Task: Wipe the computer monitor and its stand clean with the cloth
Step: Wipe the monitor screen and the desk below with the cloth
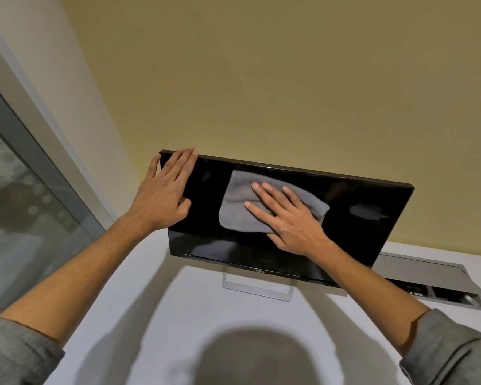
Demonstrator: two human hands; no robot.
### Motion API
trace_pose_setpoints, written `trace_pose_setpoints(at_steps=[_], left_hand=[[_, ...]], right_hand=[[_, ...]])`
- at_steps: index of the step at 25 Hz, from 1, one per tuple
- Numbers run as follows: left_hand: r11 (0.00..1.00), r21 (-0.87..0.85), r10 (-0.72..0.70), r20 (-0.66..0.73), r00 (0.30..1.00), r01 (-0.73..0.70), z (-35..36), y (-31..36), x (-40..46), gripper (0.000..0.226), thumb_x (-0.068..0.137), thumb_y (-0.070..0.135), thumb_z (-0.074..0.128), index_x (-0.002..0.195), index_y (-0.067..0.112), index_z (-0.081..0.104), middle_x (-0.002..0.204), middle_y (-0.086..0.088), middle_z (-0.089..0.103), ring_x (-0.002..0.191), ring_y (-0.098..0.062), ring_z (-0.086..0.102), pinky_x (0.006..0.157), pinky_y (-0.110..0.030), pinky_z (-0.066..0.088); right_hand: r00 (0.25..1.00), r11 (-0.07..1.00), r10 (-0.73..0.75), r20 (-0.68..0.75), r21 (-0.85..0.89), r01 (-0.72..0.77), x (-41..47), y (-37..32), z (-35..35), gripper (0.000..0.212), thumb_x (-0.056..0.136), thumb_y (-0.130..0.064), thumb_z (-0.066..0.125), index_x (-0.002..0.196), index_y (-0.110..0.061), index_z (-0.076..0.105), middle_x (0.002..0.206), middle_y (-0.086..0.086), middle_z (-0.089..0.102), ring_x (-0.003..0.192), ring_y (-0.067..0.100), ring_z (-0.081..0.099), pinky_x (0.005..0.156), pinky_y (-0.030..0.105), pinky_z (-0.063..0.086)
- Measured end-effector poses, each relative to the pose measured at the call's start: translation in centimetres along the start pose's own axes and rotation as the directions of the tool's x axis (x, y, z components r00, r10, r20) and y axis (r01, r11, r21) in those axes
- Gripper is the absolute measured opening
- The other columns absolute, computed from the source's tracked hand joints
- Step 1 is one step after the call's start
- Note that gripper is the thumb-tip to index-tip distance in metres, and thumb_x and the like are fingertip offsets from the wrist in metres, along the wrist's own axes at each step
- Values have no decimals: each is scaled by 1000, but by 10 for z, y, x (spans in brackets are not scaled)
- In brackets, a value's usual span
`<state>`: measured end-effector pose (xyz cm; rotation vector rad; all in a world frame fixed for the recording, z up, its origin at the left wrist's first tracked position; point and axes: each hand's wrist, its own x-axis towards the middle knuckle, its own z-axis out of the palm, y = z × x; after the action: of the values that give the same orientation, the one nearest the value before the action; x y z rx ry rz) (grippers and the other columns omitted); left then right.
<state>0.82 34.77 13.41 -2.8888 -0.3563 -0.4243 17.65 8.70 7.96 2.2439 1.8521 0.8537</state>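
Observation:
A black computer monitor [358, 218] stands on a white desk, its screen dark, on a silver frame stand [257, 289]. A grey cloth [239, 207] lies flat against the upper middle of the screen. My right hand [285, 218] presses the cloth to the glass with straight, spread fingers. My left hand [164, 190] rests on the screen's top left corner; its fingers reach the upper edge and the thumb touches the glass.
The white desk [122, 301] runs under the monitor. A grey open cable hatch [433, 282] sits in the desk to the right of the monitor. A yellow wall stands behind. A glass partition with a grey frame [25, 190] lies to the left.

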Motion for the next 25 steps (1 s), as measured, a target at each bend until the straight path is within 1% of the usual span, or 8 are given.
trace_pose_setpoints(at_steps=[2, 4, 7, 9, 12, 15, 20, 25], left_hand=[[1000, 2, 7, 3, 1000, -8, 2, -4, -2, 94, 76, 29, 46, 157, 15, 1, 165, -3, 3, 152, -20, 5, 121, -53, 7], [1000, 4, 9, 7, 1000, -9, 3, -8, -4, 94, 75, 29, 46, 157, 16, 0, 165, -2, 3, 152, -20, 5, 121, -53, 8], [1000, 11, -12, 2, 1000, 12, 4, -18, -5, 95, 75, 29, 46, 157, 16, 0, 165, -3, 4, 151, -21, 7, 121, -53, 8], [1000, 9, -22, 1, 1000, 22, 5, -26, -7, 95, 75, 29, 45, 157, 16, 1, 165, -3, 5, 151, -21, 8, 121, -53, 9], [999, 6, -34, 3, 999, 34, 7, -38, -9, 94, 74, 28, 45, 157, 15, 1, 165, -2, 5, 151, -20, 8, 120, -53, 9], [999, -16, -44, -5, 999, 44, 7, -49, -10, 91, 76, 28, 44, 157, 15, 5, 165, -2, 8, 151, -20, 9, 119, -54, 11], [997, -43, -66, -16, 998, 65, 5, -64, -10, 85, 76, 31, 30, 157, 12, 8, 164, -4, 11, 151, -21, 10, 120, -53, 9], [997, -72, -30, -2, 1000, 30, 11, -71, -11, 89, 77, 27, 39, 157, 14, 2, 165, -5, 9, 151, -21, 8, 120, -50, 6]], right_hand=[[999, 999, -50, 18, 21, 49, -20, -21, 22, 65, 88, -26, 41, 152, -20, 29, 161, 12, 14, 149, 30, 11, 120, 44, 1], [988, 990, -136, 79, 49, 133, -40, -46, 42, 72, 82, -14, 59, 149, -18, 35, 160, 10, 19, 148, 27, 15, 120, 42, 1], [942, 962, -266, 204, 122, 245, -54, -72, 56, 73, 71, -17, 77, 137, -17, 45, 157, 8, 30, 144, 24, 28, 119, 38, 1], [948, 955, -280, 152, 147, 258, -41, -77, 47, 65, 73, -16, 75, 131, -18, 47, 155, 9, 34, 142, 26, 34, 118, 40, 6], [977, 963, -209, -49, 167, 214, 12, -69, 12, 55, 81, -3, 57, 134, -13, 46, 155, 13, 32, 144, 33, 28, 116, 45, 20], [972, 974, -148, -182, 146, 176, 82, -53, -24, 50, 83, -2, 48, 133, -12, 52, 155, 15, 31, 145, 35, 24, 115, 48, 26], [980, 976, -164, -112, 123, 177, 144, -57, -24, 47, 85, -14, 58, 132, -16, 52, 159, 15, 23, 148, 32, 14, 119, 50, 12], [978, 958, -207, -36, 197, 210, 121, -95, 17, 57, 83, -12, 66, 136, -15, 48, 160, 13, 18, 149, 31, 8, 121, 50, 8]])
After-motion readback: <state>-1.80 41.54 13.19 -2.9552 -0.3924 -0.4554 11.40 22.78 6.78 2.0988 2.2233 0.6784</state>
